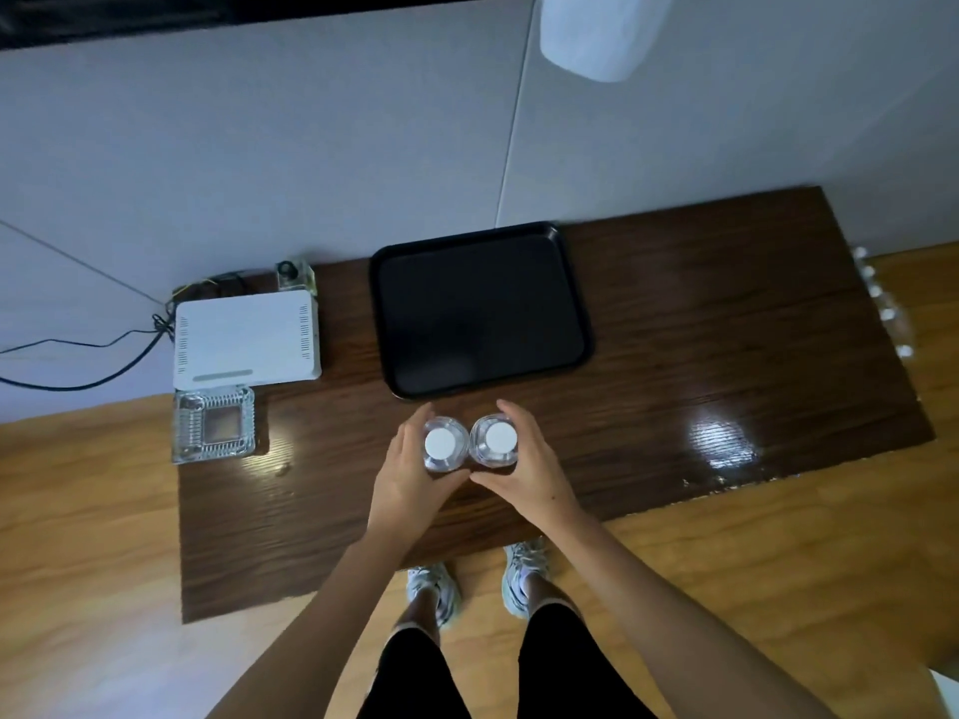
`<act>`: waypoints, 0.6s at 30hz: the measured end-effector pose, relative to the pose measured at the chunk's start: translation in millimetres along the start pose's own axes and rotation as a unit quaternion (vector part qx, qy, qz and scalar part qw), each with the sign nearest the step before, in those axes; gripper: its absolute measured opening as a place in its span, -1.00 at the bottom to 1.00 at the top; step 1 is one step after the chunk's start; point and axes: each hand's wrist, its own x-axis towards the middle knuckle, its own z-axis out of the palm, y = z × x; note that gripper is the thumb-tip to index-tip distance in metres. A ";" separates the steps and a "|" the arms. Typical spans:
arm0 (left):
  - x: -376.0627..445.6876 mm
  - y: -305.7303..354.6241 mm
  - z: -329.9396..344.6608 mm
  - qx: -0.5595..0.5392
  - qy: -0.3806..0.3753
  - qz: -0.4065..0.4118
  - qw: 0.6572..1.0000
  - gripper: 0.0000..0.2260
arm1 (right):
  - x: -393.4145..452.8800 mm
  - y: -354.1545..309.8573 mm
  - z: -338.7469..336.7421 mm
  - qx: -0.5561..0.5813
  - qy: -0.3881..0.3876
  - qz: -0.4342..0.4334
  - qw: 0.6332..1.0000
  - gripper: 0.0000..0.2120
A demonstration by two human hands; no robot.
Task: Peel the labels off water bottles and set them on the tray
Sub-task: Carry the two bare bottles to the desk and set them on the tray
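Two clear water bottles with white caps stand upright side by side on the dark wooden table, seen from above. My left hand (407, 474) grips the left bottle (441, 444) around its body. My right hand (529, 472) grips the right bottle (499, 439) the same way. The bottles touch each other. Their labels are hidden below the caps and my fingers. A black rectangular tray (480, 309) lies just beyond the bottles, with nothing on it.
A white router (246, 340) with cables sits at the table's left, a clear glass ashtray (215, 424) in front of it. More bottle caps (882, 298) show past the table's right edge. The wall stands right behind the tray.
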 end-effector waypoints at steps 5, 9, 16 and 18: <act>6.9 -16.5 1.8 -0.057 -0.026 -0.024 0.998 -0.29 | 2.4 5.2 1.9 0.021 0.035 0.029 0.999 -0.23; 7.7 -13.1 5.4 -0.094 -0.010 -0.020 0.995 -0.35 | 2.1 4.5 6.4 0.022 0.038 0.024 0.999 -0.31; 15.1 8.0 -11.1 -0.096 0.037 0.009 0.995 -0.46 | 18.3 -15.5 2.0 0.033 0.083 -0.001 0.996 -0.36; 30.1 19.8 -26.6 -0.081 0.044 0.035 0.995 -0.44 | 36.1 -28.4 -5.4 0.034 0.092 -0.018 0.995 -0.33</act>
